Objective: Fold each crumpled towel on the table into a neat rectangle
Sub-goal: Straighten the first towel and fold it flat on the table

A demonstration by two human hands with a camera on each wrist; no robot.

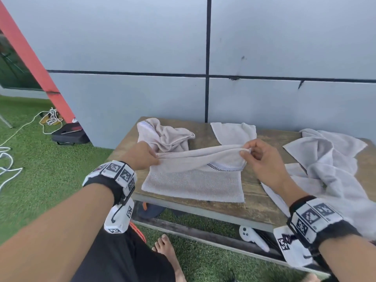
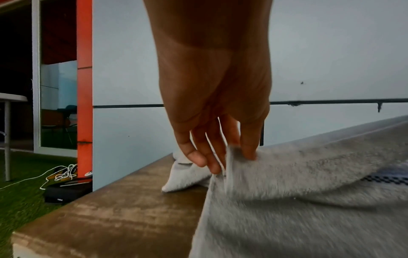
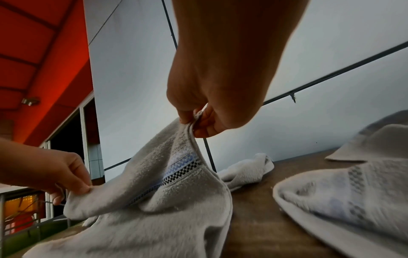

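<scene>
A beige towel (image 1: 193,184) with a checkered border stripe lies partly flat at the middle of the wooden table (image 1: 256,206), its far edge lifted off the surface. My left hand (image 1: 150,157) pinches the left end of that raised edge, thumb and fingers on the cloth (image 2: 238,157). My right hand (image 1: 249,151) pinches the right corner, held higher (image 3: 194,120). The towel (image 3: 154,200) sags between the two hands. A crumpled beige towel (image 1: 164,135) sits at the back left, a flat pale towel (image 1: 234,132) at the back centre, and a rumpled grey-white towel (image 1: 329,161) on the right.
A grey panelled wall (image 1: 142,58) stands right behind the table. Green artificial turf (image 1: 40,159) with white cables and a black case (image 1: 69,134) lies to the left. A white controller (image 1: 251,236) rests on the shelf under the table. My bare foot (image 1: 168,253) is below the front edge.
</scene>
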